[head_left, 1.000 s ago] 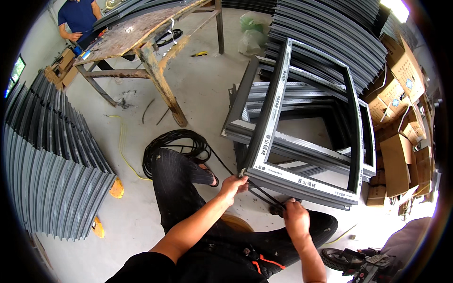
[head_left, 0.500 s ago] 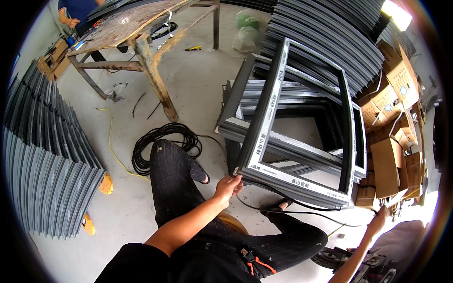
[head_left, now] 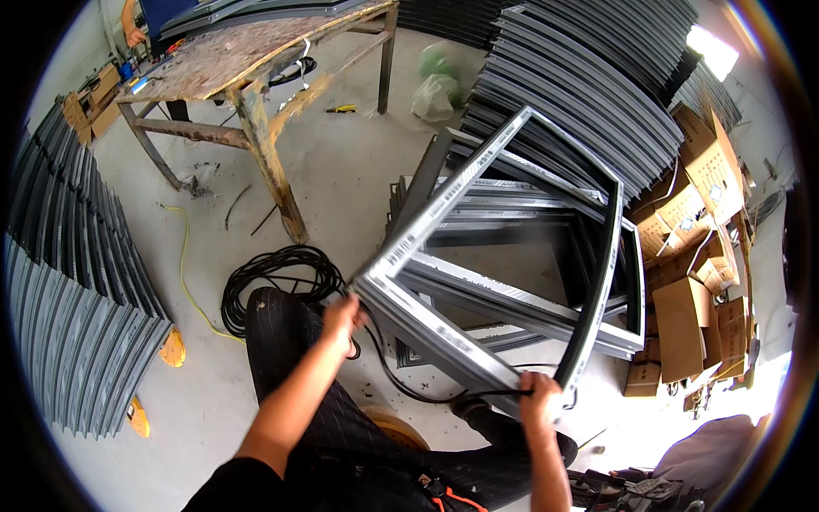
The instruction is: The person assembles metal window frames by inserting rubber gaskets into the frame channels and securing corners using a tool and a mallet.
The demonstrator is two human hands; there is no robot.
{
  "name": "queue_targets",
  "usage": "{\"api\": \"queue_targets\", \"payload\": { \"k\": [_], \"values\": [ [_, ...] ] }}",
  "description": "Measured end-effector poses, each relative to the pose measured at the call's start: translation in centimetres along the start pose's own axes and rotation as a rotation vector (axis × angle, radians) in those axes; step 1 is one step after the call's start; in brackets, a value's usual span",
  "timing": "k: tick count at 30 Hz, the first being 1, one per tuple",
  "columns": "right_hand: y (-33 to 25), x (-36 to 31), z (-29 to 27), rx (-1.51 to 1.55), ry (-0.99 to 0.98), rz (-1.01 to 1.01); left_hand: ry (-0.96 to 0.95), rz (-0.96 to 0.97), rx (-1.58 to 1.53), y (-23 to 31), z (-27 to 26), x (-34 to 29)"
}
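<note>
A dark grey metal window frame (head_left: pixel 444 328) with white printed film rests tilted on top of other frames, its near side close to my knees. My left hand (head_left: pixel 343 322) is closed at its near left corner, slightly blurred. At the near right corner my right hand (head_left: pixel 539 399) is closed around the frame's end, beside a black rubber strip (head_left: pixel 422 394). That strip sags below the near side, between the two hands. Under the tilted frame lie several similar frames (head_left: pixel 512 277), stacked askew.
A coil of black strip (head_left: pixel 281 277) lies on the floor by my knee. Bundled grey profiles stand left (head_left: pixel 85 341) and lie at the back (head_left: pixel 580 94). Cardboard boxes (head_left: pixel 682 316) line the right. A worn table (head_left: pixel 247 60) stands far left, a person's arm (head_left: pixel 132 26) beyond.
The top frame has swung, its near left corner moving left and towards me. My left hand has moved left with that corner. My right hand has come in from the far right to the frame.
</note>
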State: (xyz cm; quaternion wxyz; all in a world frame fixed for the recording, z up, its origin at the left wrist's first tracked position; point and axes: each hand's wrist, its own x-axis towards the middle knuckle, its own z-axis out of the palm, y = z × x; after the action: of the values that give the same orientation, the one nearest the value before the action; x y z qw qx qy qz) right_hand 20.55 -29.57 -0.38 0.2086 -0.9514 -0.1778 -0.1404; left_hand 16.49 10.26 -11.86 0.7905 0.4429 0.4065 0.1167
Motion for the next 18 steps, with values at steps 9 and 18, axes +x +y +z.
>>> {"api": "queue_targets", "payload": {
  "k": [9, 18],
  "values": [
    [-16.4, 0.5, 4.0, 0.105, -0.123, -0.006, -0.084, -0.128, 0.045, 11.1, -6.2, 10.8],
    [-12.7, -0.6, 2.6, -0.001, -0.274, -0.257, -0.062, 0.008, 0.041, 8.3, -6.0, 10.3]
  ]
}}
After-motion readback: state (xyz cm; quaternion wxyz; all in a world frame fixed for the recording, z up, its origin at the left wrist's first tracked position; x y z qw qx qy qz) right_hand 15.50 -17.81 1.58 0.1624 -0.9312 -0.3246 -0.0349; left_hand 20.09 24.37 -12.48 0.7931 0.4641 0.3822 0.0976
